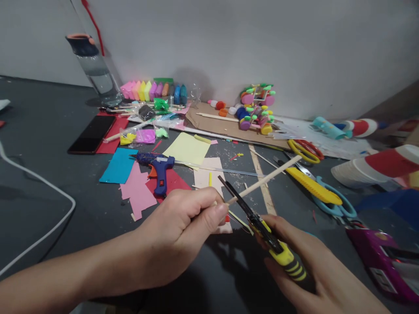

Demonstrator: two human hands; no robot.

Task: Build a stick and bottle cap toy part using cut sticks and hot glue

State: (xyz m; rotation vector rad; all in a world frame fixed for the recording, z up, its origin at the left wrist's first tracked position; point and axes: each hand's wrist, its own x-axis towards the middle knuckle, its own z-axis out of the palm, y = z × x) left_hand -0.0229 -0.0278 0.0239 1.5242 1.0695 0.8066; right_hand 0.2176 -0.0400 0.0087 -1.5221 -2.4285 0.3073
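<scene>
Head view: the left hand has its fingers clamped on one end of a slim, pale wooden stick above the smooth dark-grey desk. The right hand wraps its fingers around yellow-and-black-handled metal pliers, whose narrow jaws cross the stick just beside the left hand. Squeezing hard could splinter the wood; a slip could nip skin.

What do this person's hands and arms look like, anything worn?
The left hand is ungloved, with no visible ring; the left forearm shows no sleeve, watch or bracelet. The right hand is ungloved too, no ring visible, its arm largely out of frame.
</scene>
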